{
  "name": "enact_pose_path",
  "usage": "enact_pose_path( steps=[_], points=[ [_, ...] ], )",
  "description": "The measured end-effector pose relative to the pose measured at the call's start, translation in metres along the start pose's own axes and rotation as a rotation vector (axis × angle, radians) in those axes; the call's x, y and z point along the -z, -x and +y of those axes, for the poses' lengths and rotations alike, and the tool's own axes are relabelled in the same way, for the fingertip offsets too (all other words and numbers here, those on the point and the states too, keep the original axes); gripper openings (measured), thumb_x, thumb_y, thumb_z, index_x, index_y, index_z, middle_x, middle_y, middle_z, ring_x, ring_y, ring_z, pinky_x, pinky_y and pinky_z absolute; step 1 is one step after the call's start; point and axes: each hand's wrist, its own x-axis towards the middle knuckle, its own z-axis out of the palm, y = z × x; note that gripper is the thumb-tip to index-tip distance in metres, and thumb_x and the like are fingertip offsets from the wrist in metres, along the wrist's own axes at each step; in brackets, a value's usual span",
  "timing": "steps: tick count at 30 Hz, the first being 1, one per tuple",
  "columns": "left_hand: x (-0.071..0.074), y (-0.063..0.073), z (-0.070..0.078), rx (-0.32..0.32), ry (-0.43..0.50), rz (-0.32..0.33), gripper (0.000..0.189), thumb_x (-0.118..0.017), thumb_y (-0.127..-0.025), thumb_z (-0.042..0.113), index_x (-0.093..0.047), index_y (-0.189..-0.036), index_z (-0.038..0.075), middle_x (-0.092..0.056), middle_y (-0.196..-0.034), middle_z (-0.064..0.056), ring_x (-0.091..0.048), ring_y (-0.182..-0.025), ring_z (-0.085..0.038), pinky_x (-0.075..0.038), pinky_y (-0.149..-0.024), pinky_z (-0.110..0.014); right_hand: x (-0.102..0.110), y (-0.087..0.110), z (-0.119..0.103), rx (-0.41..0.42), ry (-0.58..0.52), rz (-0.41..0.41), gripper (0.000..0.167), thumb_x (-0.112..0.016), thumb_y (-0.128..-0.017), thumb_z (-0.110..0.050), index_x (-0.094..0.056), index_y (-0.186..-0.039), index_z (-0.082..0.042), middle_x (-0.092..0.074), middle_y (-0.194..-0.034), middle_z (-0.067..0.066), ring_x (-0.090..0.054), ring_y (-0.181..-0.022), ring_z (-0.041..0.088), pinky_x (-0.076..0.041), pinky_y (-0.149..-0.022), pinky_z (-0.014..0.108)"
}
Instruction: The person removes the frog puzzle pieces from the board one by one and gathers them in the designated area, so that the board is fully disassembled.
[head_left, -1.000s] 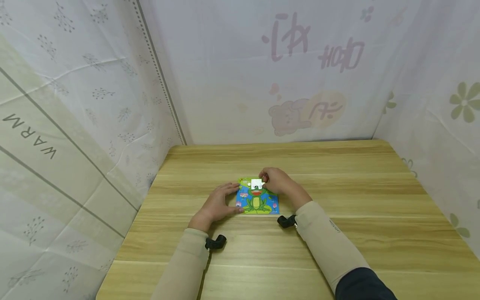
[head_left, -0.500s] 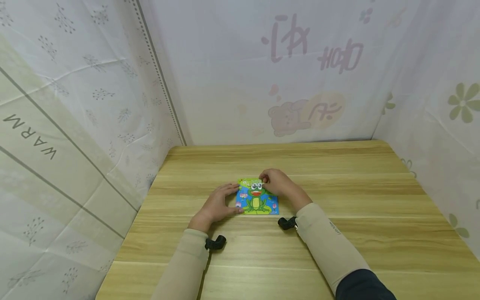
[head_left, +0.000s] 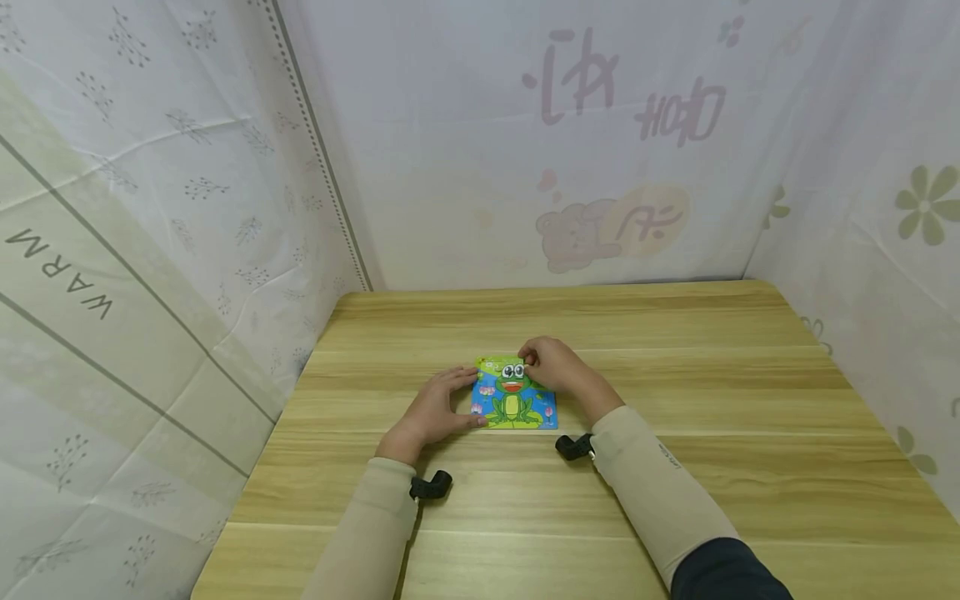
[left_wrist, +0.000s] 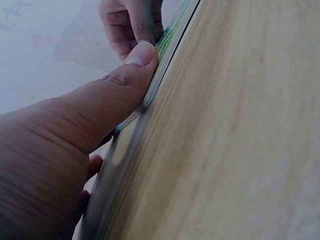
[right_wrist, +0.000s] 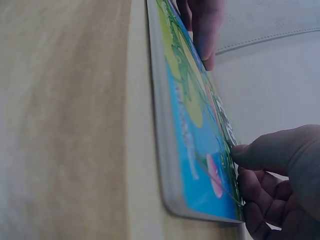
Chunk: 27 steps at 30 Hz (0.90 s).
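Observation:
A small square frog jigsaw puzzle (head_left: 512, 408) lies flat on the wooden table, showing a green frog on blue. My left hand (head_left: 432, 407) spreads along its left side. The thumb (left_wrist: 142, 54) presses the near left corner, and the straight fingers touch the edge higher up. At the upper right, my right hand (head_left: 553, 364) pinches the right side of a puzzle piece (head_left: 513, 372) printed with the frog's eyes. In the right wrist view the right thumb (right_wrist: 242, 152) bears on the picture side, with the other fingers curled beside it. My right hand covers the puzzle's upper right corner.
The wooden table (head_left: 675, 367) stretches around the puzzle on all sides. White printed cloth (head_left: 450, 167) hangs behind the table and at both sides. Black camera mounts (head_left: 431, 485) jut from both sleeved wrists, low over the tabletop.
One second ago a white, piece-shaped patch showed where the frog's eyes are; half a second ago the eyes had appeared there. Both hands have stayed in nearly the same place.

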Motion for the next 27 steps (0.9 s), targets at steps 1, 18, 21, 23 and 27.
enact_pose_path(
  steps=[1, 18, 21, 23, 27],
  points=[
    [0.000, 0.000, 0.000, 0.001, 0.002, 0.000, 0.088, -0.089, -0.081, 0.052, -0.055, -0.154, 0.017, -0.045, -0.163, 0.005, -0.031, -0.155, -0.024, -0.027, -0.125, -0.055, 0.000, 0.000, 0.000, 0.001, 0.000, 0.003, 0.023, -0.070, -0.100, -0.012, -0.071, -0.122, -0.006, -0.064, -0.101, 0.002, -0.058, -0.092, 0.019, -0.053, -0.085, 0.036],
    [-0.001, 0.001, -0.001, 0.002, -0.013, 0.001, 0.088, -0.088, -0.081, 0.054, -0.055, -0.154, 0.019, -0.045, -0.163, 0.006, -0.031, -0.155, -0.025, -0.027, -0.124, -0.057, 0.001, 0.007, 0.007, -0.001, -0.007, 0.026, 0.024, -0.070, -0.100, -0.013, -0.071, -0.123, -0.005, -0.063, -0.100, 0.002, -0.057, -0.091, 0.020, -0.052, -0.084, 0.037],
    [-0.001, 0.002, 0.000, -0.003, -0.009, 0.003, 0.088, -0.088, -0.081, 0.054, -0.055, -0.154, 0.018, -0.045, -0.162, 0.005, -0.031, -0.155, -0.026, -0.026, -0.124, -0.058, 0.004, 0.011, 0.009, -0.018, -0.032, 0.034, 0.025, -0.071, -0.100, -0.013, -0.070, -0.124, -0.006, -0.063, -0.101, 0.002, -0.057, -0.091, 0.020, -0.052, -0.083, 0.036],
    [-0.001, 0.002, 0.000, -0.006, -0.014, 0.005, 0.088, -0.088, -0.081, 0.054, -0.055, -0.154, 0.018, -0.046, -0.162, 0.004, -0.031, -0.155, -0.026, -0.026, -0.125, -0.058, 0.007, 0.014, 0.009, -0.023, -0.050, 0.043, 0.025, -0.071, -0.099, -0.012, -0.070, -0.124, -0.007, -0.063, -0.101, 0.002, -0.058, -0.090, 0.020, -0.052, -0.082, 0.036],
    [-0.001, 0.002, -0.001, -0.013, -0.015, 0.006, 0.088, -0.089, -0.081, 0.053, -0.055, -0.154, 0.018, -0.046, -0.162, 0.003, -0.031, -0.155, -0.026, -0.025, -0.125, -0.058, 0.014, 0.019, 0.010, -0.021, -0.069, 0.052, 0.025, -0.071, -0.099, -0.012, -0.070, -0.124, -0.008, -0.063, -0.102, 0.002, -0.058, -0.088, 0.021, -0.052, -0.078, 0.036]
  ],
)
